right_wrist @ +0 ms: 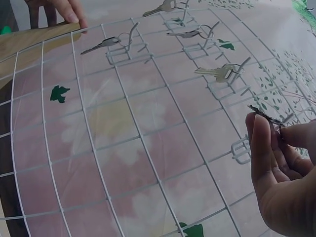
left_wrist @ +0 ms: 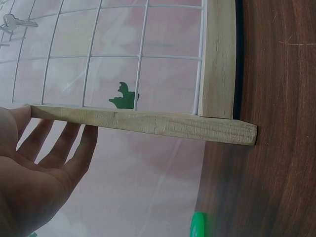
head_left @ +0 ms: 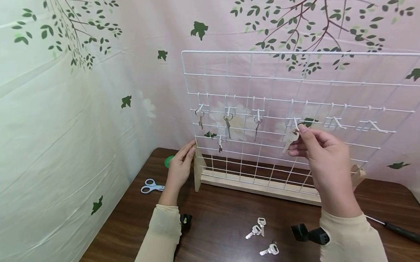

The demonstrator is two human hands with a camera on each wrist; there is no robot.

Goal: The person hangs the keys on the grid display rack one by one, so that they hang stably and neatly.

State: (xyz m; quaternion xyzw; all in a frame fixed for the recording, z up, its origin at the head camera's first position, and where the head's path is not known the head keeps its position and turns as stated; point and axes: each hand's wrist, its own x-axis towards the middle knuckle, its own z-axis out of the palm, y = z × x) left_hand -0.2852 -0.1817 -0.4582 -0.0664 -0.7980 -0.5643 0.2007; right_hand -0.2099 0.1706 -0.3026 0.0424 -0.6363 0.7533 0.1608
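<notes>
My right hand (head_left: 325,160) pinches a silver key (head_left: 291,140) between thumb and fingers, right at a white hook on the wire grid rack (head_left: 246,129). In the right wrist view, the key (right_wrist: 265,114) pokes out past the fingertips, and the hand hides much of that hook. My left hand (head_left: 181,167) grips the wooden side post (head_left: 198,168) at the rack's left end; thumb and fingers lie on opposite faces of the wood (left_wrist: 148,123). Several keys hang by rings from hooks on the left part of the grid, among them one key (head_left: 227,124) in the upper row.
Two white hooks (head_left: 337,122) farther right hold nothing. On the dark wooden table (head_left: 221,236) lie three loose keys (head_left: 269,249). Blue-handled scissors (head_left: 150,186) and a green round object (head_left: 168,161) lie at the left, a black-handled screwdriver (head_left: 406,233) at the right. A leaf-print curtain (head_left: 144,83) hangs behind.
</notes>
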